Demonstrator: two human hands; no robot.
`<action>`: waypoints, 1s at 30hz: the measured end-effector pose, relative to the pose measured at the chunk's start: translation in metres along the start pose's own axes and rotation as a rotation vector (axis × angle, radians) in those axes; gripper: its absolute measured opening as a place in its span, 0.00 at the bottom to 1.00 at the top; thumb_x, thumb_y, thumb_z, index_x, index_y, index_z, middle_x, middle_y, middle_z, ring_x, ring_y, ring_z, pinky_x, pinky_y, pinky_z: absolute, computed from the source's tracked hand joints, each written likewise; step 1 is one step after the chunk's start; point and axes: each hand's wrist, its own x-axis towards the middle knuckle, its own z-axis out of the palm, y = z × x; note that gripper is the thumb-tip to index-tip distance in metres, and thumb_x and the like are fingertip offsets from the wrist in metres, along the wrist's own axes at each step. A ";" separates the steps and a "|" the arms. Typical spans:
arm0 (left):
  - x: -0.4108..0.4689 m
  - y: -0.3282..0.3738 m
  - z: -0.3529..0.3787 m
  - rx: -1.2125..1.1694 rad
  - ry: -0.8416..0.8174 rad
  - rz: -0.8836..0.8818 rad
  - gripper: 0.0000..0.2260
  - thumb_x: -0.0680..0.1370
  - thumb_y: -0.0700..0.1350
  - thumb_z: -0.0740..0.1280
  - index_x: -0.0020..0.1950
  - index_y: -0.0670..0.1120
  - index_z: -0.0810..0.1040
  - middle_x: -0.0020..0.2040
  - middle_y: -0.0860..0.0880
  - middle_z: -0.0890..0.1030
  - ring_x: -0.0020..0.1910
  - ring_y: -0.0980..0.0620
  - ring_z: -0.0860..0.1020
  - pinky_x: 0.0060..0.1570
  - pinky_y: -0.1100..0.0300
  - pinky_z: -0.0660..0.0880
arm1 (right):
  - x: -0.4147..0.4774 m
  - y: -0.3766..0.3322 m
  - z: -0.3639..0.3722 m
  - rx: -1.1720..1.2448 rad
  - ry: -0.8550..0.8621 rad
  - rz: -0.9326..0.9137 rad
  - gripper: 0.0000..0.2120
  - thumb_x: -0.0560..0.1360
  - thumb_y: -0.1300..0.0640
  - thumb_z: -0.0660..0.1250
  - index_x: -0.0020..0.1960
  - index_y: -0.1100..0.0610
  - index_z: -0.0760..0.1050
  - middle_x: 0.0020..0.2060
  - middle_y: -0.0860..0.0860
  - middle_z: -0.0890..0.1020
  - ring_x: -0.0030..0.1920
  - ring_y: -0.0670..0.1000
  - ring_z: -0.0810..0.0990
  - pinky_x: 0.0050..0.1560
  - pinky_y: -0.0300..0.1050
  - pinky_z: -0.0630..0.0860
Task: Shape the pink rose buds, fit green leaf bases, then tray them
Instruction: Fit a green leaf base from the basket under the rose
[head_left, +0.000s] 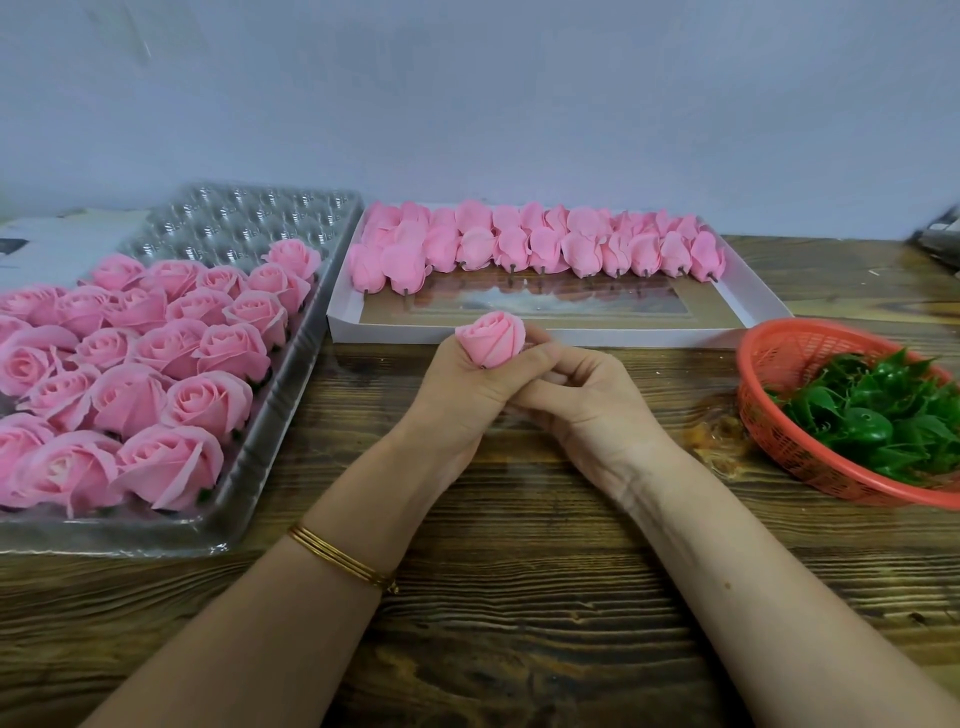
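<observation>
Shaping the pink bud (492, 340) is the step in hand: the left hand (462, 389) grips it at mid-frame over the bench (519, 571), the right hand (587, 400) curled beside, its hold unclear. Next it needs a green leaf base (863, 422) from the red basket (774, 358), right edge.
</observation>
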 end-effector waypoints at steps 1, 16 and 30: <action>0.000 0.000 -0.001 0.005 0.021 -0.007 0.07 0.74 0.35 0.72 0.49 0.45 0.81 0.35 0.48 0.82 0.37 0.53 0.81 0.38 0.62 0.78 | 0.000 0.000 0.000 -0.012 0.000 -0.002 0.13 0.69 0.76 0.68 0.50 0.66 0.82 0.44 0.62 0.84 0.49 0.58 0.81 0.60 0.53 0.77; -0.003 0.016 0.003 0.470 0.250 0.229 0.22 0.69 0.40 0.78 0.59 0.53 0.76 0.52 0.49 0.75 0.44 0.58 0.77 0.43 0.66 0.76 | 0.003 0.001 -0.004 -0.134 0.114 -0.077 0.14 0.67 0.76 0.71 0.51 0.67 0.81 0.42 0.63 0.83 0.45 0.56 0.81 0.55 0.52 0.78; -0.001 0.016 0.004 1.152 0.150 0.191 0.05 0.74 0.50 0.68 0.47 0.53 0.73 0.46 0.54 0.73 0.42 0.58 0.71 0.38 0.62 0.63 | 0.002 0.000 -0.002 -0.220 0.097 -0.125 0.17 0.66 0.79 0.70 0.47 0.61 0.81 0.35 0.50 0.85 0.37 0.44 0.83 0.43 0.36 0.80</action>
